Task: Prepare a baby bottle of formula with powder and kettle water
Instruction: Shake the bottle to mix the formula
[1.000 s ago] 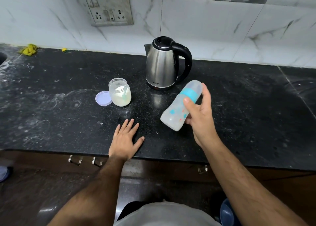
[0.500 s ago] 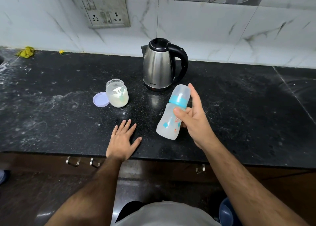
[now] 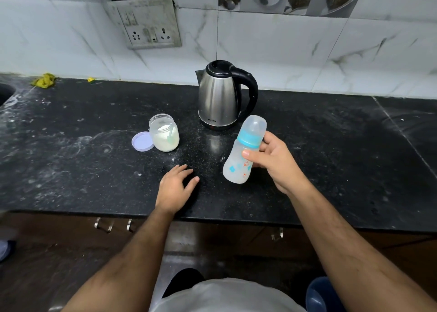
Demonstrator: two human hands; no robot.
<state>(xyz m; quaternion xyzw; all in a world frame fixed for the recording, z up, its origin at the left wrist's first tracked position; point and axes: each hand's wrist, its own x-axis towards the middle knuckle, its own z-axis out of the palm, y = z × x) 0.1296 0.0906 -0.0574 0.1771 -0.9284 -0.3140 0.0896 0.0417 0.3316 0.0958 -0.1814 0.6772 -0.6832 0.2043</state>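
My right hand (image 3: pixel 275 161) grips a translucent baby bottle (image 3: pixel 238 167) with a blue collar and a clear cap, held nearly upright just above the black counter (image 3: pixel 331 158). My left hand (image 3: pixel 176 186) rests on the counter near its front edge with the fingers loosely bent, holding nothing. An open jar of white powder (image 3: pixel 164 136) with a scoop inside stands to the left of the steel kettle (image 3: pixel 220 96). The jar's lilac lid (image 3: pixel 141 141) lies flat beside it.
A switch and socket plate (image 3: pixel 146 25) sits on the tiled wall behind. A yellow cloth (image 3: pixel 45 80) lies at the counter's back left, next to a sink edge (image 3: pixel 4 94). Drawer handles (image 3: pixel 104 225) show below the counter's front edge.
My right hand has turned the bottle from a strong tilt to nearly upright. The fingers of my left hand have gone from spread flat to loosely bent. The camera has tilted up slightly.
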